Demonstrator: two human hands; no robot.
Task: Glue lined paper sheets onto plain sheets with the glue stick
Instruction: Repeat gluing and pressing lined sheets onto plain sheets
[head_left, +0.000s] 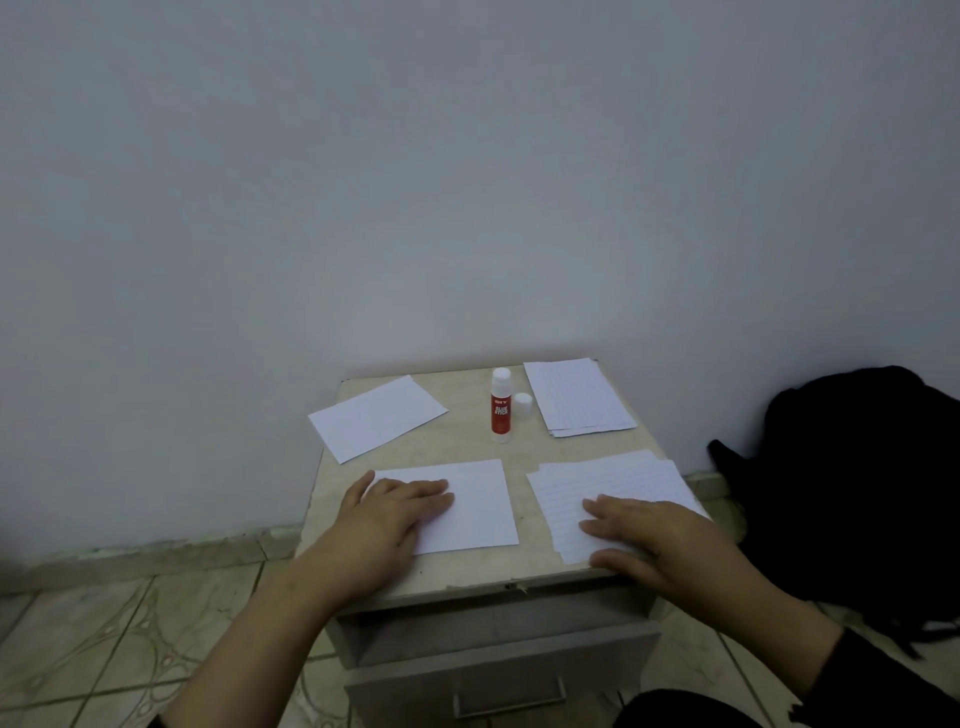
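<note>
Both palms lie flat: left hand (400, 512) on the plain sheet (467, 506), right hand (639, 535) on the near lined pile (608, 486). Better to lift one lined sheet only, square the edges, then reach for the uncapped glue stick (501, 408).

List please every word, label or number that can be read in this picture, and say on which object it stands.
"GLUE STICK": white letters on the red label of the glue stick, which stands upright on the cabinet top.
A small brand mark above those words on the same label: too blurred to read.
The lined sheets at the back and the lined sheets under the right hand: ruled lines only, no writing visible.
The plain sheets: no text.
</note>
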